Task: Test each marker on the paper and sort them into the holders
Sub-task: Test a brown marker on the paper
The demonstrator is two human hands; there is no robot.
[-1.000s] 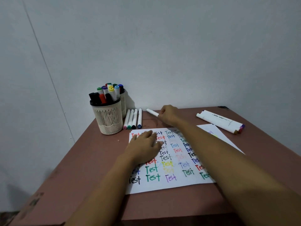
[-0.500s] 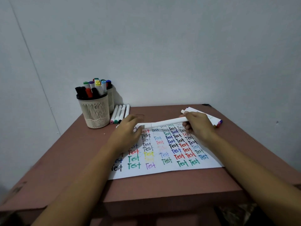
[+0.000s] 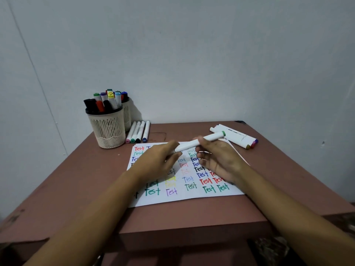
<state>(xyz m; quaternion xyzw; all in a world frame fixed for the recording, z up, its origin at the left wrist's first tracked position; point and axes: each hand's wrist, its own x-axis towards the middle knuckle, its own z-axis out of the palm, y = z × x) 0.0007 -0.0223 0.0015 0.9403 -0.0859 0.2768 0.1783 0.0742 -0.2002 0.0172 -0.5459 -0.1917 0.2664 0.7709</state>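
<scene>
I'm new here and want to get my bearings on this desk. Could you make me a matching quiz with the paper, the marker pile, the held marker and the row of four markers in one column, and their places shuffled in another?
Things:
1. paper
2. marker pile
3. held marker
4. row of four markers

Places:
a. gripped by left hand and right hand
b. beside the holders
c. far right of the table
d. flat, covered in "Test" words

Pairs: 1-d, 2-c, 3-a, 4-b
</scene>
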